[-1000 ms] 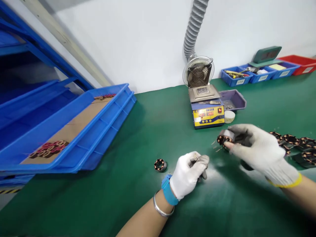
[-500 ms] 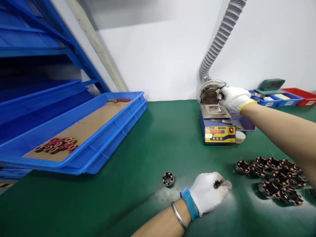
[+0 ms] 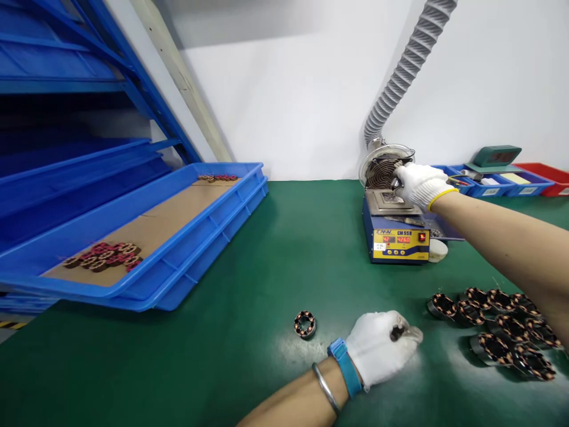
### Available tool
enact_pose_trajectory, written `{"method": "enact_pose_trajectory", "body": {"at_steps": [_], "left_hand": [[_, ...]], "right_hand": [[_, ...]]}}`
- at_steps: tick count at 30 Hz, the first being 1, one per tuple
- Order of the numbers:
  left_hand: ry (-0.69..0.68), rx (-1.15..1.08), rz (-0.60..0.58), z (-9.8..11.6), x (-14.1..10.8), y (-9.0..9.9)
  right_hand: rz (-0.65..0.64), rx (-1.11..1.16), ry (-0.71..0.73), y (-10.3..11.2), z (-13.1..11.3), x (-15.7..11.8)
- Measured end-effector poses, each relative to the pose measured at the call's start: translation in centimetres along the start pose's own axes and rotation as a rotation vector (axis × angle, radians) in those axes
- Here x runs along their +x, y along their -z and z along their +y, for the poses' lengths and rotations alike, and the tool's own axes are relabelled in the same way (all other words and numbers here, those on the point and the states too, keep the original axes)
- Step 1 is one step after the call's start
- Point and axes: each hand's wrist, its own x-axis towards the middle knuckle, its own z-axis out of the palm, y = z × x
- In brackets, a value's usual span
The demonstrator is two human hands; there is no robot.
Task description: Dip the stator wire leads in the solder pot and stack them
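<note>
My right hand [image 3: 420, 185], in a white glove with a yellow cuff, grips a motor stator [image 3: 396, 183], mostly hidden by the fingers. It is held over the solder pot [image 3: 398, 246], a blue unit with a yellow display panel, in front of the round extraction guard [image 3: 383, 173]. Low on the green bench, my gloved left hand [image 3: 384, 347] is closed, a dark spot showing among its fingers; what it holds I cannot make out. One copper-wound stator [image 3: 304, 325] lies to its left. Several more stators [image 3: 491, 350] stand grouped to its right.
A blue tray [image 3: 208, 237] at the left contains cardboard and several red-and-copper wound stators [image 3: 104, 256]. A grey hose [image 3: 406, 71] rises from the extraction guard. Blue bins [image 3: 489, 191], a red bin [image 3: 553, 188] and a green scale [image 3: 496, 155] stand at the back right.
My right hand has dipped slightly, bringing the stator lower over the solder pot. The left hand keeps its pose; the whole view has shifted a little.
</note>
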Motion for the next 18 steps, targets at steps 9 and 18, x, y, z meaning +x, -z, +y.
{"method": "enact_pose_trajectory", "body": {"at_steps": [9,18], "left_hand": [[0.038,-0.334,0.223,-0.7,0.5,-0.4],[-0.007,-0.539,0.494,-0.2,0.9,0.1]], "right_hand": [[0.019,0.071,-0.257,2.1,0.9,0.5],[-0.232,0.547,-0.185,-3.1,-5.4,-10.0]]}}
